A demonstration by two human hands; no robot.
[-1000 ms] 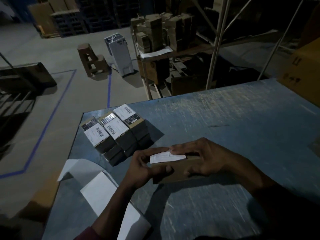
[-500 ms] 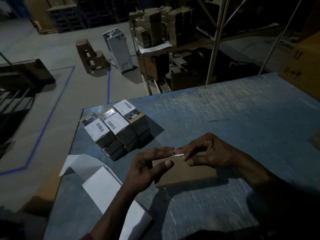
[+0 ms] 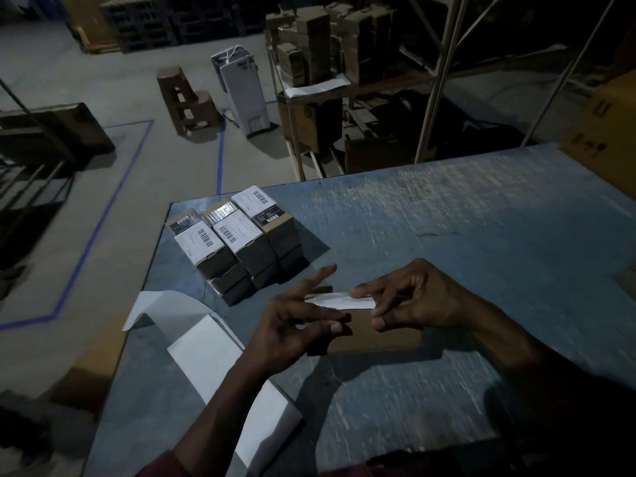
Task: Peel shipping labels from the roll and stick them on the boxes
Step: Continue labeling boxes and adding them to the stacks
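Observation:
A flat brown cardboard box lies on the blue table in front of me. Just above it a white shipping label hangs between both hands, seen almost edge-on. My right hand pinches the label's right end between thumb and fingers. My left hand holds the left end with its fingertips, index finger stretched out. A strip of white label backing trails over the table's left front edge.
Several stacked small boxes with barcode labels on top stand at the table's far left corner. A large brown carton sits at the far right. Beyond the table are metal racking, floor boxes and blue floor lines.
The box was tilted up under both hands a second ago and now lies flat. The label has lifted off the box top and is stretched between both hands above it.

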